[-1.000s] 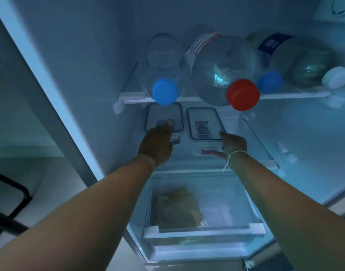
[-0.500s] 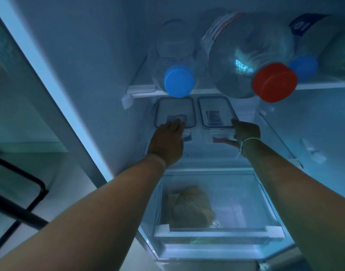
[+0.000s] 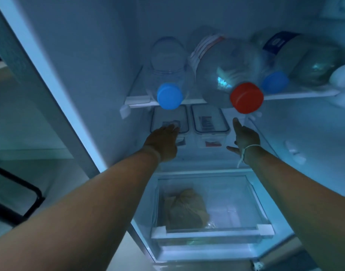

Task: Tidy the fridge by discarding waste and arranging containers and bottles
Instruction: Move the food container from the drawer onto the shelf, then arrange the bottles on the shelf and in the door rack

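Two clear lidded containers stand side by side on the lower fridge shelf. My left hand (image 3: 162,142) lies flat on the left container (image 3: 168,118), fingers together over its lid. The right container (image 3: 208,122) stands free. My right hand (image 3: 244,136) hovers just right of it, fingers spread and pointing into the fridge, holding nothing. On the shelf above lie several plastic bottles: a blue-capped bottle (image 3: 168,75), a large red-capped bottle (image 3: 226,73), and a second blue-capped bottle (image 3: 279,61) with a dark label.
A greenish bottle with a white cap (image 3: 316,69) lies at the shelf's far right. Below, a clear crisper drawer (image 3: 212,233) holds a brown paper bag (image 3: 184,209). The fridge's left wall (image 3: 79,65) is close to my left arm.
My right hand has come off the right container's front and moved to its right side with fingers spread. My left hand stays on the left container. The camera tilted slightly down and back.
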The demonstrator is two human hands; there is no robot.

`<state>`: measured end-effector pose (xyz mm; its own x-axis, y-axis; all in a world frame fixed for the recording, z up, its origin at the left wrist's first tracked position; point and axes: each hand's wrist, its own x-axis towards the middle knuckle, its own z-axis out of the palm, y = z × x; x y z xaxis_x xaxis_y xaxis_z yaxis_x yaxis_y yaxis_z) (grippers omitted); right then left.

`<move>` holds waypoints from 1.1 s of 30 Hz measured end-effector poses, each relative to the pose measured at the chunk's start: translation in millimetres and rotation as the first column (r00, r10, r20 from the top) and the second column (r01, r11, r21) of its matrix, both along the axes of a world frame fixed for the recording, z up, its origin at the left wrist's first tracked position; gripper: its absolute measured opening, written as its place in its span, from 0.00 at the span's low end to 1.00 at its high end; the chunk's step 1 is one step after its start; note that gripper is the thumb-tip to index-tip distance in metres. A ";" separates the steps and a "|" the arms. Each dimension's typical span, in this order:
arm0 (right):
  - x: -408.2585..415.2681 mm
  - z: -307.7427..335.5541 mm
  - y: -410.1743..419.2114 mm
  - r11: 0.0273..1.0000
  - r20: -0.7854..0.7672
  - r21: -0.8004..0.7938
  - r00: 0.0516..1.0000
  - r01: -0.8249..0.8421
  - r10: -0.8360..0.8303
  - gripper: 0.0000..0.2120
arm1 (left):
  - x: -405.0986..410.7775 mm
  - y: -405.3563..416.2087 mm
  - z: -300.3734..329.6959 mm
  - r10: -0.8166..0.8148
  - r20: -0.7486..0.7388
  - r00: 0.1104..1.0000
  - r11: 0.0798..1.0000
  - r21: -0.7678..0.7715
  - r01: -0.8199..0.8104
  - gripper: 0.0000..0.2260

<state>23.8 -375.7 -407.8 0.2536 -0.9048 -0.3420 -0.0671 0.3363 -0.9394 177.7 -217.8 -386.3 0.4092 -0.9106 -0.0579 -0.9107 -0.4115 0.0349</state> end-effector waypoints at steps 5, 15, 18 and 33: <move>-19.9 18.6 20.1 0.994 -0.117 -0.082 0.991 -0.074 0.064 0.19 | -19.9 9.1 17.6 0.023 -0.058 0.998 1.000 -0.005 -0.024 0.29; -58.3 67.2 77.1 0.955 -0.225 -0.216 0.962 -0.204 0.155 0.20 | -66.1 53.7 70.0 -0.034 -0.070 0.997 0.999 -0.040 0.031 0.26; -70.6 87.5 95.2 0.937 -0.286 -0.215 0.935 -0.277 0.211 0.23 | -79.0 65.0 83.5 -0.058 -0.045 0.997 0.998 -0.012 0.058 0.28; -114.5 158.2 122.8 0.864 -0.187 -0.492 0.982 -0.110 0.018 0.14 | -137.7 98.2 174.3 -0.211 0.188 0.959 0.821 -0.498 0.278 0.12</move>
